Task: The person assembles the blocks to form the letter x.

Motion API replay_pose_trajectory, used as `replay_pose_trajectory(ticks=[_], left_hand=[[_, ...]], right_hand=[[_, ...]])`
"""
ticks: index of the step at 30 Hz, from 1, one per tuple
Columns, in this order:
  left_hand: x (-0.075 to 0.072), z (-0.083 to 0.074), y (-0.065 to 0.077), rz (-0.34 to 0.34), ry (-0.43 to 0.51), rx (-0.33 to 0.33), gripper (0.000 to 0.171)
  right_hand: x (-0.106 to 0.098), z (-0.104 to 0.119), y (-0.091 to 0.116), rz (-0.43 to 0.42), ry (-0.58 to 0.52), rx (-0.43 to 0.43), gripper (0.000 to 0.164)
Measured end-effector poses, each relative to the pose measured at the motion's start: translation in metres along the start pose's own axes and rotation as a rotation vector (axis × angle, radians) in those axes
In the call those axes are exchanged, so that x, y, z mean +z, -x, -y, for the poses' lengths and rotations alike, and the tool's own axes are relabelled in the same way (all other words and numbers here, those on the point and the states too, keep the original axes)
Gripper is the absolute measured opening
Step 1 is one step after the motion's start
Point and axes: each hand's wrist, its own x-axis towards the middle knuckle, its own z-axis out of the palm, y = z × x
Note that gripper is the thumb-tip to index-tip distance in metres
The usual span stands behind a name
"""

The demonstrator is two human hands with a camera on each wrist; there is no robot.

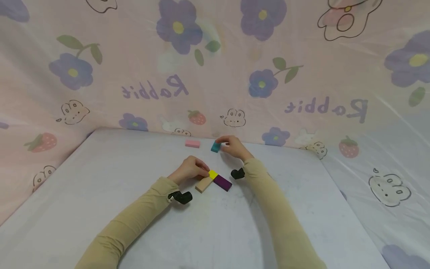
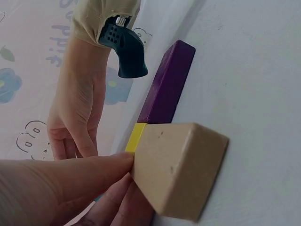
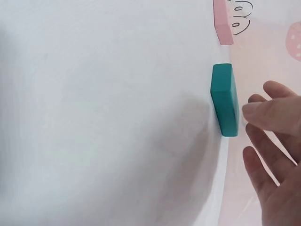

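My left hand [image 1: 192,168] is at a small group of blocks, its thumb and fingers pinching the yellow block [image 1: 213,174]. Against the yellow block lie a beige block [image 2: 174,165] and a purple block [image 2: 168,82], spreading apart in a V toward the near side. The left fingers partly hide the yellow block in the left wrist view. Farther back, my right hand [image 1: 234,148] hovers beside a teal block [image 3: 224,100]. Its fingers are spread and loosely bent, and a gap shows between the fingertips and the block.
A pink block [image 1: 192,144] lies near the back edge, left of the teal one. Behind the white table [image 1: 215,231] hangs a patterned curtain [image 1: 215,67]. Each wrist wears a black camera mount, one by the left sleeve [image 1: 181,197] and one by the right.
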Motion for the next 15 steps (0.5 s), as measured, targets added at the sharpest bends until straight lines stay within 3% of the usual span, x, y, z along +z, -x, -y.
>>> replay_pose_trajectory(ticks=[15], left_hand=[[0.0, 0.002, 0.0, -0.012, -0.009, 0.007, 0.017]], right_hand=[[0.012, -0.003, -0.01, 0.066, 0.062, 0.051, 0.052]])
